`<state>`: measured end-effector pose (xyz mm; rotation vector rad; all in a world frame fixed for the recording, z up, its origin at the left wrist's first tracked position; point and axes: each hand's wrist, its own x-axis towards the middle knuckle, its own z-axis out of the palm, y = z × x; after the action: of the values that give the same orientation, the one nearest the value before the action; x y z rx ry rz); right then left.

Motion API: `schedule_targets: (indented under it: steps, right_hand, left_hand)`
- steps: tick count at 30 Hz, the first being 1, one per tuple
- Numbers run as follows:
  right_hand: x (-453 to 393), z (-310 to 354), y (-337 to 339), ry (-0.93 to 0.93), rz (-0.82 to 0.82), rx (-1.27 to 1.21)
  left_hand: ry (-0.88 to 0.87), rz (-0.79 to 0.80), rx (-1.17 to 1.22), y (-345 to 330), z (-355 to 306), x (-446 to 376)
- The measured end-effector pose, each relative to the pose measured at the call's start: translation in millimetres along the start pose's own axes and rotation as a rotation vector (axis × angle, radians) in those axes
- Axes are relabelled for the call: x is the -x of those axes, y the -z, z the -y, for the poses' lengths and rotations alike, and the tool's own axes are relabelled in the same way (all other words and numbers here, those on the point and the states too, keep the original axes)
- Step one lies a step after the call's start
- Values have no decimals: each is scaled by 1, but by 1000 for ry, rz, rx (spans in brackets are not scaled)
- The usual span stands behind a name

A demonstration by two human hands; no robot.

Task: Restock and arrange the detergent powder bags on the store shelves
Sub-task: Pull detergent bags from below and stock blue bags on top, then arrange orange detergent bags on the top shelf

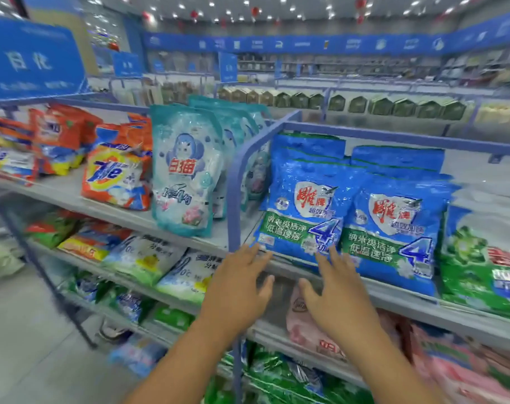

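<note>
blue-railed supermarket shelving [277, 275] fills the frame, with more stocked aisles blurred across the top under ceiling lights. at centre we reach both arms toward the upper shelf: our left hand [236, 284] and right hand [333, 290] are spread wide, fingers straight, holding nothing, their fingertips at or just touching the bottom edge of the front blue detergent bag [301, 211]. we judge they are placed either side of its base to square it up or nudge it back, since its lower edge juts slightly past the shelf lip. a matching second blue bag [393, 228] stands beside it to the right, further blue bags stacked behind both. right of that, a green-and-white bag [481, 269] leans at the frame edge. left of the upright blue divider [236, 185], a pale teal bag [186, 170] stands upright and an orange bag [116, 173] slumps backward, likely still awaiting straightening. lower shelves hold flat-lying bags, blurred
</note>
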<state>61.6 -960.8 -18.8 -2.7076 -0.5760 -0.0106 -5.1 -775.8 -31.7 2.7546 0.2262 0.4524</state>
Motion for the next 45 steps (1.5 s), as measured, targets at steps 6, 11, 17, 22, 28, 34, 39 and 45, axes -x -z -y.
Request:
schedule_targets:
  steps: [6,11,17,22,28,34,39,45]
  right_hand:
    - [23,85,-35,238,188,-181]
    - [10,177,-71,350,218,-132]
    - [-5,319,-123,421,289,-170]
    - [-26,413,-165,376,329,-198]
    - [-70,483,-188,354,301,-207]
    - [-144,546,-214,404,306,-322]
    - [-218,600,-234,417,305,-346]
    - [-279,650,-253,432,284,-314]
  left_hand:
    - [272,22,-91,43,79,58]
    - [378,-39,-128,89,167,89]
    - [500,-89,-133,156,311,127]
    - [528,-99,-141,212,409,142]
    - [519,-104,-101,238,489,109]
    - [503,-153,-61,244,561,48]
    - [556,-150,-37,263,624,-3]
    - [565,-189,-17,286,697,-59]
